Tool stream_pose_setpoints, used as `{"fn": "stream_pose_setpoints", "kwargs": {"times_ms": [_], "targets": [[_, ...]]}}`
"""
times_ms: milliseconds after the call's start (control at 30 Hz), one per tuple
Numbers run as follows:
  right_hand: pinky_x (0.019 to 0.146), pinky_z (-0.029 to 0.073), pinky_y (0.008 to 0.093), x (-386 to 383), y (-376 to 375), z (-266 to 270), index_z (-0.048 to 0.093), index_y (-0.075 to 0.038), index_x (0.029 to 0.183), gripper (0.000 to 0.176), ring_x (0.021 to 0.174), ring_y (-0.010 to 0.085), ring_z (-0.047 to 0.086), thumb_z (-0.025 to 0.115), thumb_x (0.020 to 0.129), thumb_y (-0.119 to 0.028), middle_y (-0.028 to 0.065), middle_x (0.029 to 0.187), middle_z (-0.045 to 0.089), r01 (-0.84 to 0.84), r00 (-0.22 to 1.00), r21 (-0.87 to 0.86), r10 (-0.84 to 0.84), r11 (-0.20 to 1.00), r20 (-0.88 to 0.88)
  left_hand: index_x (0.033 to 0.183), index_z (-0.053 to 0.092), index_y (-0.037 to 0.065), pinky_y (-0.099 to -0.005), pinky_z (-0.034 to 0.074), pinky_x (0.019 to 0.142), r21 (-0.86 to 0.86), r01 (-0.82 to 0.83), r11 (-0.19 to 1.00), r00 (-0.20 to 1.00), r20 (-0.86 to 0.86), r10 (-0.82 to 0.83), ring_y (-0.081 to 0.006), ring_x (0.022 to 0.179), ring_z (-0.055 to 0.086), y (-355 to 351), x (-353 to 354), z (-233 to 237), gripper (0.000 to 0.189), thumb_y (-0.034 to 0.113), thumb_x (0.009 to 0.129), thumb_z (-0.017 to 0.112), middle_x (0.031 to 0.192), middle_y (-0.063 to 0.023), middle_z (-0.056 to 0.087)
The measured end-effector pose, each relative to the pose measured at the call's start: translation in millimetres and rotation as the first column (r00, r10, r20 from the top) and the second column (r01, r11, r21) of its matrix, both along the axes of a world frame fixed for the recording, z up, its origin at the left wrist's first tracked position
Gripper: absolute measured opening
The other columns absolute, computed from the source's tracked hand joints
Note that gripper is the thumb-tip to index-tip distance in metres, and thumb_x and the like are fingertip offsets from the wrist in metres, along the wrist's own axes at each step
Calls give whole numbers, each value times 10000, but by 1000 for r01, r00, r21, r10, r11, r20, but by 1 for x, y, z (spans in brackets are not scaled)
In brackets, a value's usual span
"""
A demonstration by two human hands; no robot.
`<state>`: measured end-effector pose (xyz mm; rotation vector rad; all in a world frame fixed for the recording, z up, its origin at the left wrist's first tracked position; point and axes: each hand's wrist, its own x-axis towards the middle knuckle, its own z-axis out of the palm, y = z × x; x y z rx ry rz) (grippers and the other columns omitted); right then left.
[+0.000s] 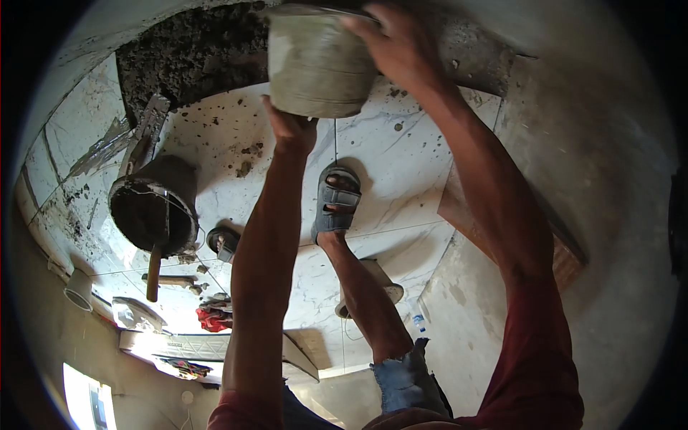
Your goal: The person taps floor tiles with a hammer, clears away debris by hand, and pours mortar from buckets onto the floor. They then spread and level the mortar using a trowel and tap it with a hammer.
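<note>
A cement-smeared bucket (322, 68) is raised in front of me at the top of the head view, its closed base toward me and its opening turned away. My right hand (401, 50) grips it near the far rim on the right; motion blurs the fingers a little. From below, my left hand (290, 130) supports the base, thumb up along the side and the other fingers partly hidden. Dark wet mortar (193, 54) is spread on the floor beyond and to the left of the bucket. What the bucket contains is hidden.
A second, dirty bucket (188, 179) with a wooden-handled tool (153, 272) lies left of my feet. A mortar-covered straightedge (147, 132) rests behind it. White marbled tiles (401, 179) with mortar crumbs cover the floor. A brown board (466, 215) is at right, a red cloth (213, 319) lower left.
</note>
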<state>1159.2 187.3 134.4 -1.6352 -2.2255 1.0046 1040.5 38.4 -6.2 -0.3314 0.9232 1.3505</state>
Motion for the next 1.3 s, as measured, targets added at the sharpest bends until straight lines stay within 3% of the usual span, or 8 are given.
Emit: {"fn": "stream_pose_setpoints", "kwargs": {"times_ms": [100, 167, 367, 467, 633, 733, 867, 1300], "targets": [[819, 433, 435, -25, 10, -21, 564, -11, 1035, 390, 987, 383, 534, 545, 853, -355, 226, 1026, 568, -19, 997, 97, 11, 995, 78, 1416, 212, 160, -510, 162, 1066, -51, -3, 999, 1000, -13, 2, -323, 1319, 240, -9, -13, 20, 749, 662, 861, 177, 1449, -124, 221], [834, 435, 438, -29, 17, -23, 554, 3, 1059, 483, 984, 386, 551, 486, 863, -433, 245, 1032, 582, -12, 999, 74, 10, 997, 30, 1420, 195, 165, -521, 207, 1048, -285, 5, 959, 1000, -20, -12, -350, 1312, 240, -17, -23, 19, 752, 660, 855, 210, 1450, -139, 202], [855, 434, 429, -16, 17, -7, 572, 4, 1081, 563, 1013, 376, 552, 463, 856, -501, 236, 1072, 581, -28, 971, -84, 47, 996, 232, 1404, 176, 122, -552, 188, 1052, 13, -37, 999, 998, -48, 37, -384, 1298, 226, -4, -25, 34, 778, 620, 829, 338, 1412, -190, 195], [905, 420, 392, 4, 23, -22, 554, -28, 1164, 642, 1067, 330, 546, 506, 819, -568, 227, 1114, 575, 91, 981, -174, -58, 981, 186, 1374, 261, 129, -550, 219, 1019, -349, -84, 933, 996, -21, 82, -368, 1262, 292, -13, -13, 32, 735, 619, 828, 310, 1393, -157, 260], [849, 446, 374, 35, 27, -15, 560, 28, 1133, 708, 1016, 312, 578, 545, 794, -594, 215, 1070, 605, -42, 984, 95, 25, 995, 176, 1349, 291, 135, -511, 246, 1001, -172, -63, 983, 990, 112, 83, -318, 1212, 357, -16, 11, 55, 723, 598, 798, 357, 1333, -121, 356], [924, 406, 354, 56, 41, -8, 518, 66, 1180, 817, 1099, 307, 537, 555, 763, -635, 242, 1150, 562, 121, 985, -240, -87, 963, 146, 1340, 288, 132, -472, 219, 995, -356, -8, 934, 995, 92, 43, -311, 1181, 375, -11, 44, 52, 737, 606, 782, 374, 1329, -127, 354], [925, 399, 340, 74, 26, 27, 496, 71, 1204, 824, 1113, 287, 526, 548, 771, -628, 240, 1178, 545, 112, 937, -117, -65, 987, 343, 1329, 312, 132, -458, 250, 961, -298, -13, 955, 976, 205, 77, -298, 1160, 384, -16, 73, 60, 700, 601, 811, 350, 1319, -120, 365], [873, 416, 314, 206, 79, 41, 594, 4, 1093, 637, 990, 263, 591, 564, 793, -557, 183, 1032, 629, 182, 909, 40, -184, 982, 374, 1316, 334, 79, -472, 251, 971, -131, 275, 953, 885, 421, -197, -313, 1156, 386, 34, 180, 69, 646, 536, 870, 241, 1320, -144, 370]]}}
